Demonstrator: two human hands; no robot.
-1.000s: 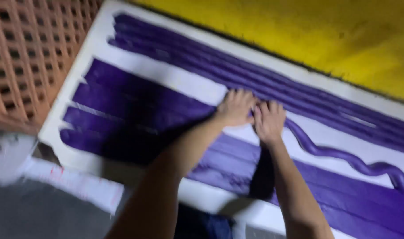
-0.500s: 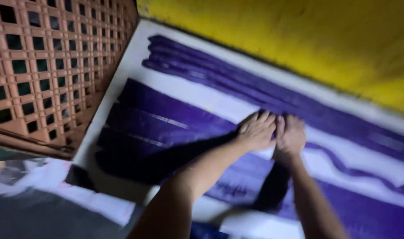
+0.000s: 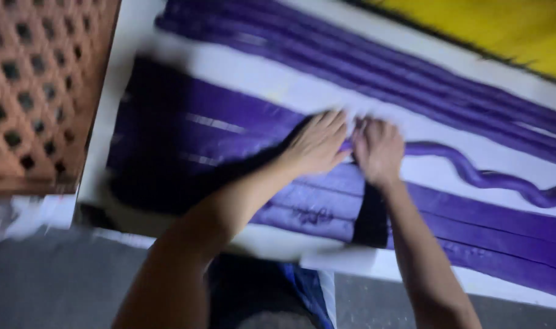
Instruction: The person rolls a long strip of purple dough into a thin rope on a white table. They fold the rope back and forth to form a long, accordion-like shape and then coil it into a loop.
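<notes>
Where the two hands meet near the middle of the white tabletop (image 3: 272, 85), the left hand (image 3: 317, 143) lies palm down with its fingers (image 3: 334, 123) spread flat on the broad purple straps (image 3: 229, 131), holding nothing, while the right hand (image 3: 377, 149) sits just beside it with its fingers curled under; whether they pinch the thin purple cord (image 3: 473, 176) cannot be told through the blur. That one cord starts at the right fingers and snakes away in waves toward the far right edge. Beyond the fingertips runs a bare white band, the widest open room, and past it a bundle of long purple strips (image 3: 363, 61), roughly four, too smeared to count surely. Under and behind the wrists lie about three flat straps side by side, running out to the right edge. To the left of the left fingers the tabletop ends close against one brown lattice panel (image 3: 40, 85), leaving little room there. Beyond the far strips, one yellow surface (image 3: 497, 30) borders the white edge. Behind the forearms the near edge drops to grey floor (image 3: 59, 280).
</notes>
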